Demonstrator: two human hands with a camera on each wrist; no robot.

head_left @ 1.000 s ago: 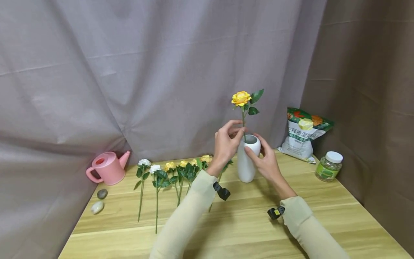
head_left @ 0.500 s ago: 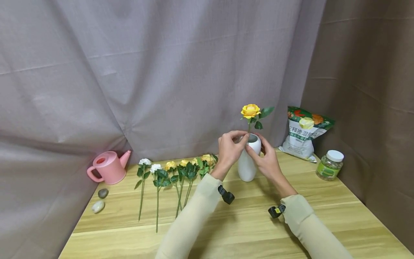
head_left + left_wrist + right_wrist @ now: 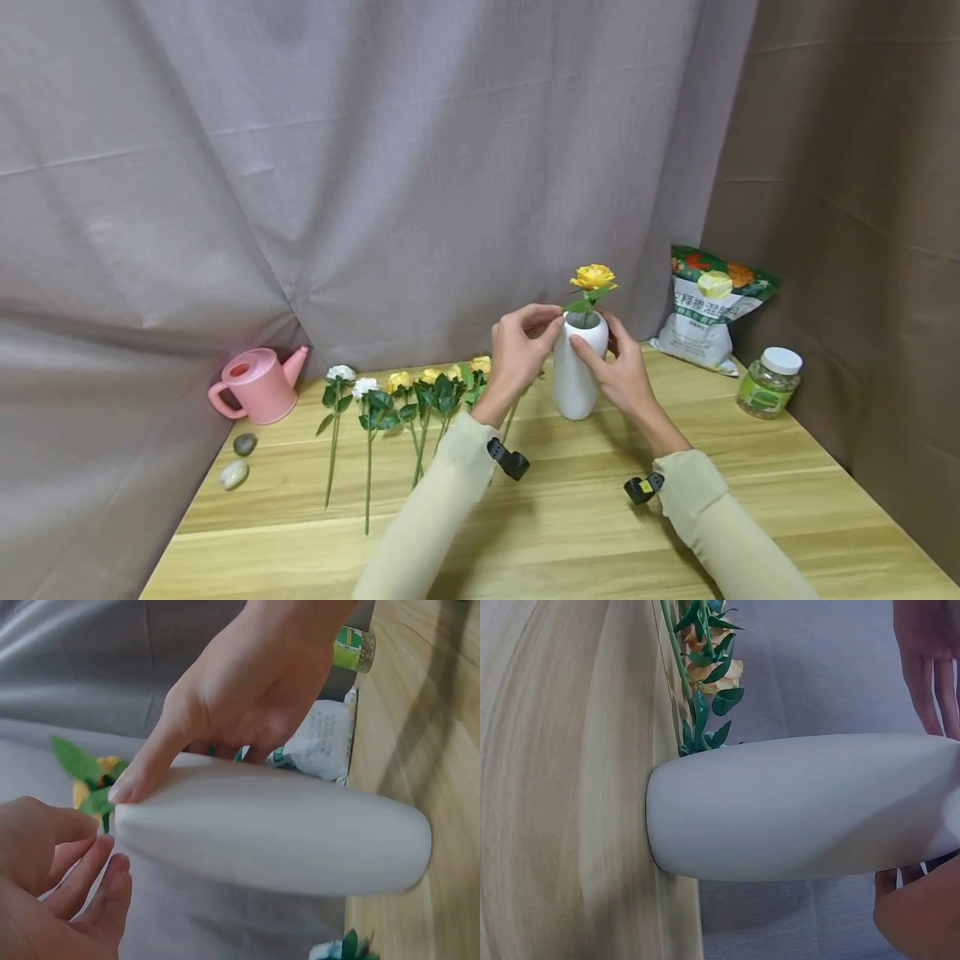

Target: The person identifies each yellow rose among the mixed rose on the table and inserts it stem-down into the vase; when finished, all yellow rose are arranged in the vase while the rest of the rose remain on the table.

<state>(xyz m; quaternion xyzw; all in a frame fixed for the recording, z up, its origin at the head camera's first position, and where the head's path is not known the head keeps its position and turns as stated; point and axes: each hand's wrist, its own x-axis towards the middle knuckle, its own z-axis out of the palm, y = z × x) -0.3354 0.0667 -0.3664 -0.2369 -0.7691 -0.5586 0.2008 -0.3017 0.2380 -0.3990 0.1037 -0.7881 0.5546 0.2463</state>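
The white vase (image 3: 576,375) stands upright on the table, and my right hand (image 3: 621,373) grips it near the mouth. In the left wrist view the right thumb (image 3: 146,776) lies along its upper side by the rim. A yellow rose (image 3: 593,277) stands in the vase, its bloom just above the mouth and most of its stem hidden inside. My left hand (image 3: 519,350) is at the left of the rim, fingertips close to a green leaf (image 3: 577,306) of that rose. The left fingers look loosely bent in the left wrist view, not wrapped round anything visible.
Left of the vase lies a row of white roses (image 3: 365,388) and yellow roses (image 3: 399,382). Farther left are a pink watering can (image 3: 260,387) and two stones (image 3: 234,475). A fertilizer bag (image 3: 701,321) and a lidded jar (image 3: 769,385) stand at the right. Grey curtain (image 3: 420,183) hangs behind.
The yellow rose has gone down into the vase, and its bloom has turned. My left hand came down with the stem, then drew slightly left to the rim. The right hand stays on the vase.
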